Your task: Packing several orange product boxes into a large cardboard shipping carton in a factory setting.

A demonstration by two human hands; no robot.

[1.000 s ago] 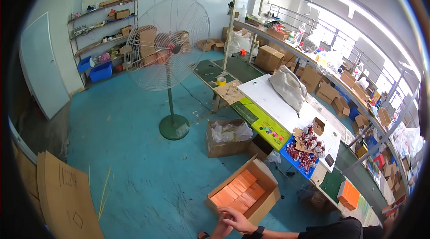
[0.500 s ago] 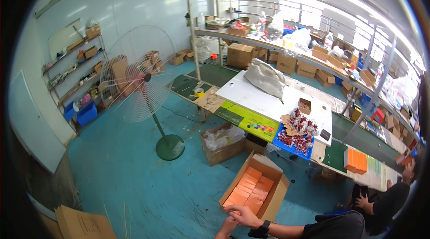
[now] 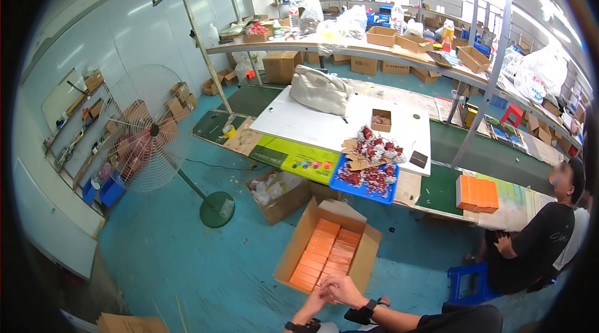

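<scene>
The left hand [image 3: 317, 299] and right hand [image 3: 342, 290] touch each other over the near edge of the carton [image 3: 368, 255]. Each grip is curled in; I can't tell if it has hold of anything. Orange boxes [image 3: 331, 242] lie in two rows inside the carton, on the floor [image 3: 187, 261] below the worktop's [image 3: 409, 188] front edge. This step looks like a pause; getting one out would call for parting the hands.
</scene>
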